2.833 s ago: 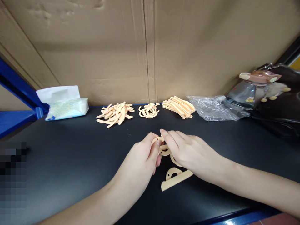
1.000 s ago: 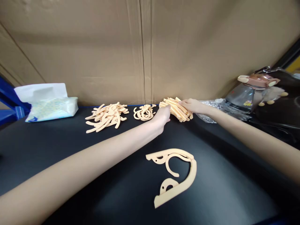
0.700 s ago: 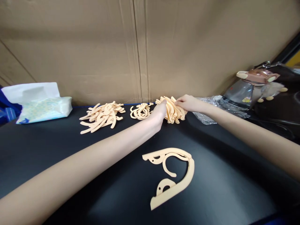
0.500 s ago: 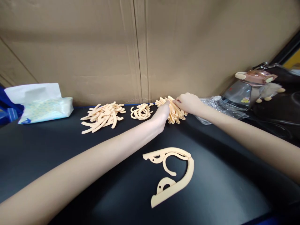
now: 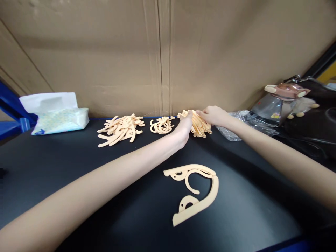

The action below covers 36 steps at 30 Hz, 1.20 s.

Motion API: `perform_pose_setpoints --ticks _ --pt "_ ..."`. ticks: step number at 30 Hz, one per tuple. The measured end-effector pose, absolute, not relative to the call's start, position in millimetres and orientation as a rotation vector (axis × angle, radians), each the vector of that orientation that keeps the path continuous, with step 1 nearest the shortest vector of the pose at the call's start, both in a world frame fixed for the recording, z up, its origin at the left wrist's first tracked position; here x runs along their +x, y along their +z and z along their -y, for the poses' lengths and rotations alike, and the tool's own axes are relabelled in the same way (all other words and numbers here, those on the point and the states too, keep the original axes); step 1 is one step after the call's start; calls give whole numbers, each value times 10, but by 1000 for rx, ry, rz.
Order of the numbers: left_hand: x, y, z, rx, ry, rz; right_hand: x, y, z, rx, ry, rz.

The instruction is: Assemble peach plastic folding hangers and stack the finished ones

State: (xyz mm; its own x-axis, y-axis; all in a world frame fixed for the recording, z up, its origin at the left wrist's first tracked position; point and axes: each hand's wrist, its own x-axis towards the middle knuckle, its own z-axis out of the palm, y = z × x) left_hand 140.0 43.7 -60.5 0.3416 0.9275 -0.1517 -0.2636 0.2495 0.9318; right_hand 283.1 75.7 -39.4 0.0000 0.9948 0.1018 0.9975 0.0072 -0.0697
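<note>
On the far side of the black table, a stack of beige plastic hanger arms (image 5: 201, 127) lies between my two hands. My left hand (image 5: 185, 127) grips the stack's left side, its thumb up and its other fingers mostly hidden. Against the stack's upper right my right hand (image 5: 214, 115) is closed, fingers curled and thumb toward the pieces. Nearer to me a beige folding hanger (image 5: 215, 187) lies flat, its two arms folded inward around its curved hook (image 5: 187, 182). Left of the stack sit a small pile of beige hooks (image 5: 162, 126) and a pile of curved beige pieces (image 5: 120, 129).
A tissue pack (image 5: 61, 120) stands at the far left, a sheet sticking out. Clear plastic wrap (image 5: 233, 131) lies right of my right hand, beside a transparent bottle (image 5: 270, 105) and a dark bag (image 5: 317, 119). A cardboard wall (image 5: 118, 63) rises behind the table (image 5: 131, 206).
The view has shifted slightly, so the table items appear a little farther right. Both hands stay at the stack of hanger arms, with the right hand's fingers slightly rearranged.
</note>
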Motion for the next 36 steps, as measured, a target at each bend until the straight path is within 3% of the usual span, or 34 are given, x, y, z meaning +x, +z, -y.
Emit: perform_pose_setpoints --ticks 15,21,36 --pt "314 -297 569 1443 911 -1040 3070 -430 -642 -2004 351 2075" --pt "-4 -444 658 1902 788 -1135 3109 -448 -628 -2046 289 2139" --pt "-119 -601 643 1975 770 -1104 3159 -448 -405 -2080 35 2377"
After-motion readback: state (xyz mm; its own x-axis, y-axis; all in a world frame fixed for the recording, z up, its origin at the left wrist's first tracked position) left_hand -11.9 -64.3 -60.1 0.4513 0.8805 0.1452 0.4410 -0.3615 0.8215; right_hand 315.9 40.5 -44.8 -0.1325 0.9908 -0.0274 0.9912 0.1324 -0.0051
